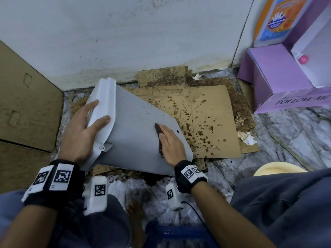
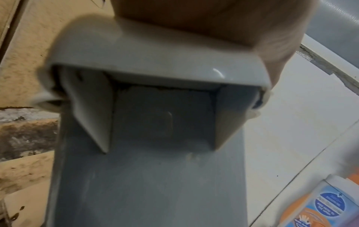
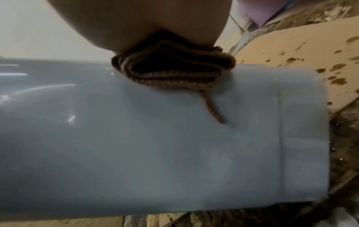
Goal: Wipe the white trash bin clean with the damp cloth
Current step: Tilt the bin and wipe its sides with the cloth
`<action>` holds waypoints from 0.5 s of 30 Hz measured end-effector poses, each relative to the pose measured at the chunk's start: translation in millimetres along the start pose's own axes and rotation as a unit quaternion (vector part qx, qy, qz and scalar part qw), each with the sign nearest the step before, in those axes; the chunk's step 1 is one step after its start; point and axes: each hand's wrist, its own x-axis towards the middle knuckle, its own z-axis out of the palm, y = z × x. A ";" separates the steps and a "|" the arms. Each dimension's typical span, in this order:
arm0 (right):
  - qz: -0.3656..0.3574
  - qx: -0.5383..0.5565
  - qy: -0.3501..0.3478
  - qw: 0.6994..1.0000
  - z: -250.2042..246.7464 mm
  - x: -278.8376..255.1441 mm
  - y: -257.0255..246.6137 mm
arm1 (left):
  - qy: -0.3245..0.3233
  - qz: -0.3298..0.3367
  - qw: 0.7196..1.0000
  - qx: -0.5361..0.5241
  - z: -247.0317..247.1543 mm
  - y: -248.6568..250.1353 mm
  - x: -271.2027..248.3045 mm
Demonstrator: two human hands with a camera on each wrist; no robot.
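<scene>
the bin (image 1: 136, 133) is lying tipped on its side over the cardboard (image 1: 211, 119) on the floor, its top end pointing up and left toward the wall (image 1: 125, 33), its base end toward the right. judged from the pose, it is being laid over so that one broad side wall faces up for wiping.

the left hand (image 1: 84, 129) is resting on the lid (image 1: 102, 104) at the top end, fingers straight and spread over the lid edge, not curled round it; this is probably bracing the bin so it does not roll or slide under pressure.

the right hand (image 1: 170, 145) is lying flat on the upturned wall near the base end, fingers extended, pressing the cloth (image 1: 159, 135) against the plastic. the cloth is brown, folded into layers, and mostly hidden under the palm; one loose strand is trailing onto the wall in the right wrist view. whether it is damp cannot be told.

the bin is looking pale grey-white and smooth. dark specks are dotting the wall between lid and cloth, and one larger dark spot is sitting just beyond the fingertips. the cardboard is carrying many brown stains, likely placed to catch drips.
</scene>
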 end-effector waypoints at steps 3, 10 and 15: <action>0.062 0.003 -0.005 0.998 -11.1 2.9 25.5 | 0.000 -0.005 1.000 -0.009 -1.4 -1.7 3.0; 0.157 -0.003 0.006 0.988 -13.2 -1.1 55.6 | -0.006 -0.020 0.999 -0.034 -1.6 0.6 2.4; 0.070 -0.041 0.018 0.997 2.3 -2.5 20.3 | -0.006 -0.017 0.999 -0.031 -2.2 4.9 0.2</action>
